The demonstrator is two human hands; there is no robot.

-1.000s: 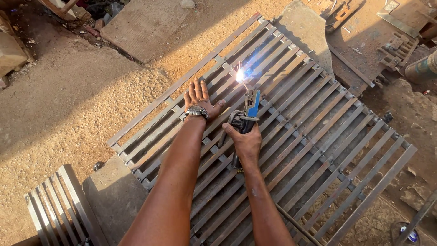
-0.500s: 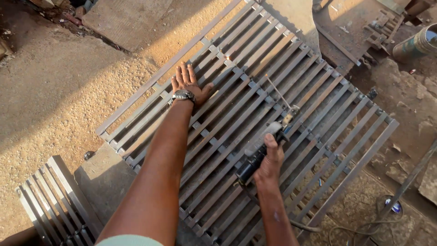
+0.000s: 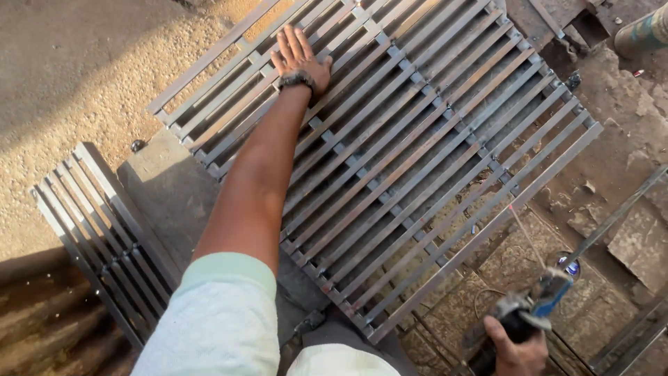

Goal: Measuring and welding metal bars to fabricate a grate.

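While my left hand (image 3: 300, 57) lies flat on the steel grate (image 3: 417, 160), my right hand (image 3: 516, 348) clasps the electrode holder (image 3: 532, 310); its rod could touch metal and arc.

left hand (image 3: 300, 58): flat, fingers spread, arm outstretched | right hand (image 3: 516, 351): fist closed

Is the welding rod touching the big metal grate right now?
No. The welding rod, clamped in the blue-handled holder in the right hand, points up past the grey barred steel grate edge, its tip clear of it.

Bare sandy ground (image 3: 76, 76) open at left, steel bar grille (image 3: 417, 160) filling centre, smaller grille (image 3: 97, 230) blocking lower left, scrap-strewn stone slabs (image 3: 612, 188) crowding right
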